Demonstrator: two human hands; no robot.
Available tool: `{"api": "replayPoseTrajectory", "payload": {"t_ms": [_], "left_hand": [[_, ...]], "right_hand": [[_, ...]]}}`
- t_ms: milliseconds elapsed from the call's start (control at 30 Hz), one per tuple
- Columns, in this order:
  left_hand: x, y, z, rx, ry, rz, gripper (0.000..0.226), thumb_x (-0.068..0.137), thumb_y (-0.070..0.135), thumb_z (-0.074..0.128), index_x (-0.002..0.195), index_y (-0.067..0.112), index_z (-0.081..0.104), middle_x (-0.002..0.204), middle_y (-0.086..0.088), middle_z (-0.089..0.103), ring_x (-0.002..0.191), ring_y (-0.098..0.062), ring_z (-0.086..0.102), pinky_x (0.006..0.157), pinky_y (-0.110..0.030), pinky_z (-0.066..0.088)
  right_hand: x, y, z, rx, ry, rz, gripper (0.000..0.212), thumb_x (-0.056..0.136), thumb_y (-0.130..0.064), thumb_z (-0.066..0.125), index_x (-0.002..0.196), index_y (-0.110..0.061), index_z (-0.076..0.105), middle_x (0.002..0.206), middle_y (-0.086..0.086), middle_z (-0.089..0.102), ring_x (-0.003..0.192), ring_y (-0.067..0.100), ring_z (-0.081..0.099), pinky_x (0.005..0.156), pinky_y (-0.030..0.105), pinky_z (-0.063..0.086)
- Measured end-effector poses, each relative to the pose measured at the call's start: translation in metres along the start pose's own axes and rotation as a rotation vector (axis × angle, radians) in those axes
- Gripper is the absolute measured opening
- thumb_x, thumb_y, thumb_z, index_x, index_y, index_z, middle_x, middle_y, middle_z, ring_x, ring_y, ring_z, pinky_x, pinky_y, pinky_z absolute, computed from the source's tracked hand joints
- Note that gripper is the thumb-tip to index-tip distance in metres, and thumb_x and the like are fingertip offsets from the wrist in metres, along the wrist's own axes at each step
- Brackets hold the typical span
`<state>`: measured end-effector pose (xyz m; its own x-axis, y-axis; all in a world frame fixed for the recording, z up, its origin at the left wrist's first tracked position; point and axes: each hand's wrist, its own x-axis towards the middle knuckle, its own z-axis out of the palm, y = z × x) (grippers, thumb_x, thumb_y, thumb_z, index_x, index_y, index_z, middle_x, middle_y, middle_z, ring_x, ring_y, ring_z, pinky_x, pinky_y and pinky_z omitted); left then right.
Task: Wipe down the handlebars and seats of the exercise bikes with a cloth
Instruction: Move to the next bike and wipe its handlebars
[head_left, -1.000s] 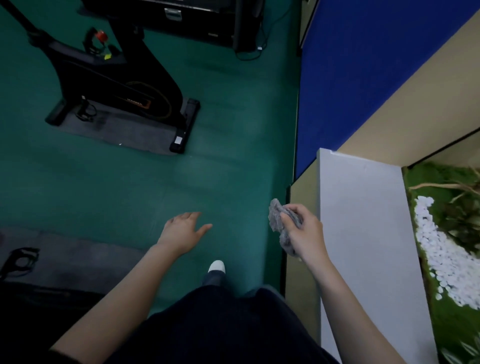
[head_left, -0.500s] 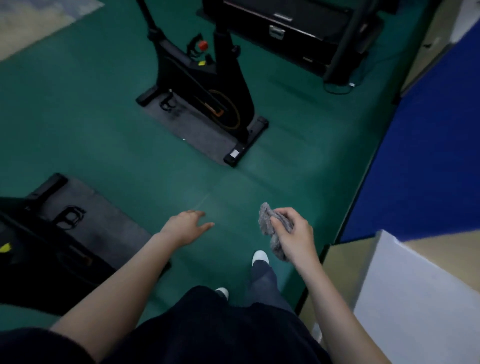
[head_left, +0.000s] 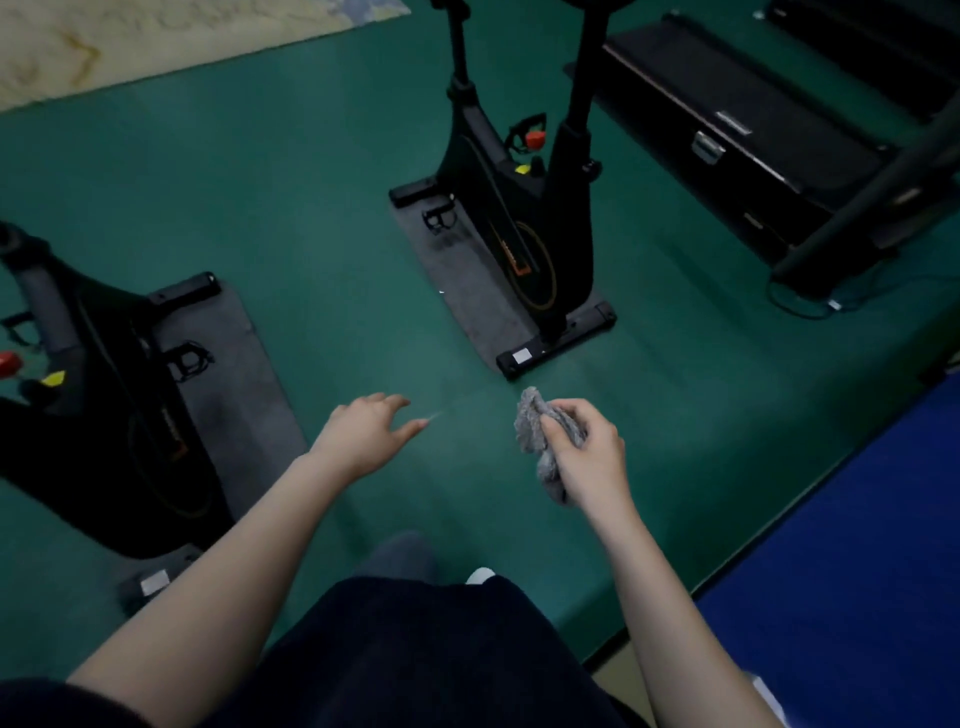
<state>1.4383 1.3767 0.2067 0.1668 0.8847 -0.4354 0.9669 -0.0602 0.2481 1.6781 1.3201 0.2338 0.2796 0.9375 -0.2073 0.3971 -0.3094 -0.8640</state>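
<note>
Grey cloth (head_left: 535, 431) bunched in right hand (head_left: 587, 457), left hand (head_left: 363, 431) loose

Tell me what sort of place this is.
Most likely a small gym or fitness room: one exercise bike stands ahead, a second bike stands at the left, and a treadmill lies at the upper right, all on green flooring.

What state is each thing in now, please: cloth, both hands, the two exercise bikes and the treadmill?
Crumpled grey cloth: bunched up, gripped by the right hand.
Right hand: fingers curled round the cloth.
Left hand: open, fingers spread, holding nothing.
Black exercise bike ahead: upright on its dark mat, untouched; seat and handlebars out of frame.
Black exercise bike at left: upright, untouched.
Black treadmill: deck lying flat.
</note>
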Motion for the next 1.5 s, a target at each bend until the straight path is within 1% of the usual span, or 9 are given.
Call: {"api": "replayPoseTrajectory", "payload": {"t_ms": [167,300,600,733,900,1033,1167,1333,1500], "left_hand": [[0.015,-0.01,-0.005,-0.044,0.02,-0.078,0.058,0.093,0.057,0.041,0.137,0.019,0.045,0.14,-0.006,0.05,0.129,-0.023,0.045,0.106,-0.038,0.036],[0.043,-0.027,-0.016,-0.096,0.035,-0.107,0.059,0.093,0.056,0.043,0.138,0.019,0.044,0.142,-0.005,0.048,0.132,-0.022,0.042,0.107,-0.037,0.033],[0.113,-0.082,-0.062,-0.183,0.058,-0.143,0.059,0.093,0.055,0.044,0.139,0.018,0.043,0.143,-0.005,0.047,0.132,-0.022,0.041,0.106,-0.037,0.032],[0.133,-0.114,-0.082,-0.215,0.089,-0.189,0.06,0.093,0.055,0.043,0.14,0.018,0.041,0.143,-0.006,0.046,0.133,-0.023,0.04,0.107,-0.038,0.03],[0.143,-0.154,-0.1,-0.311,0.147,-0.328,0.06,0.093,0.054,0.045,0.141,0.018,0.041,0.144,-0.006,0.045,0.134,-0.022,0.039,0.108,-0.039,0.029],[0.151,-0.18,-0.109,-0.376,0.167,-0.447,0.064,0.091,0.054,0.049,0.143,0.019,0.037,0.147,-0.003,0.041,0.135,-0.022,0.036,0.109,-0.039,0.029],[0.171,-0.196,-0.122,-0.422,0.197,-0.559,0.067,0.089,0.054,0.052,0.144,0.018,0.037,0.146,-0.005,0.042,0.134,-0.023,0.038,0.109,-0.038,0.031],[0.218,-0.2,-0.151,-0.496,0.262,-0.684,0.066,0.09,0.053,0.051,0.144,0.017,0.037,0.146,-0.006,0.042,0.134,-0.023,0.038,0.109,-0.039,0.032],[0.274,-0.191,-0.187,-0.529,0.317,-0.737,0.064,0.092,0.053,0.049,0.144,0.018,0.036,0.147,-0.005,0.041,0.136,-0.022,0.036,0.109,-0.037,0.029]], "right_hand": [[0.043,-0.016,0.016,-0.03,-0.09,-0.049,0.01,0.086,-0.016,0.065,0.091,-0.025,0.065,0.087,-0.004,0.069,0.086,0.015,0.061,0.071,0.018,0.039],[0.077,-0.035,0.04,-0.04,-0.112,-0.07,0.01,0.086,-0.015,0.065,0.093,-0.022,0.066,0.086,-0.003,0.068,0.085,0.015,0.061,0.072,0.019,0.04],[0.161,-0.098,0.108,-0.073,-0.173,-0.111,0.009,0.087,-0.015,0.064,0.096,-0.015,0.066,0.089,-0.003,0.068,0.085,0.012,0.061,0.067,0.006,0.04],[0.19,-0.121,0.141,-0.111,-0.228,-0.138,0.01,0.087,-0.014,0.064,0.096,-0.014,0.067,0.09,-0.002,0.068,0.087,0.014,0.061,0.072,0.017,0.041],[0.229,-0.148,0.179,-0.154,-0.316,-0.199,0.008,0.087,-0.018,0.065,0.093,-0.022,0.066,0.087,-0.008,0.068,0.087,0.012,0.061,0.076,0.02,0.043],[0.265,-0.17,0.208,-0.171,-0.405,-0.235,0.008,0.087,-0.018,0.064,0.095,-0.021,0.066,0.09,-0.006,0.068,0.092,0.014,0.062,0.082,0.025,0.045],[0.309,-0.192,0.239,-0.188,-0.518,-0.291,0.008,0.087,-0.018,0.064,0.095,-0.019,0.066,0.09,-0.005,0.069,0.09,0.014,0.062,0.078,0.022,0.044],[0.38,-0.228,0.266,-0.206,-0.632,-0.408,0.008,0.087,-0.017,0.064,0.094,-0.018,0.067,0.087,-0.01,0.067,0.085,0.007,0.06,0.066,0.004,0.037],[0.45,-0.263,0.287,-0.225,-0.701,-0.455,0.01,0.087,-0.017,0.064,0.096,-0.016,0.067,0.09,-0.007,0.068,0.09,0.011,0.061,0.074,0.018,0.039]]}}
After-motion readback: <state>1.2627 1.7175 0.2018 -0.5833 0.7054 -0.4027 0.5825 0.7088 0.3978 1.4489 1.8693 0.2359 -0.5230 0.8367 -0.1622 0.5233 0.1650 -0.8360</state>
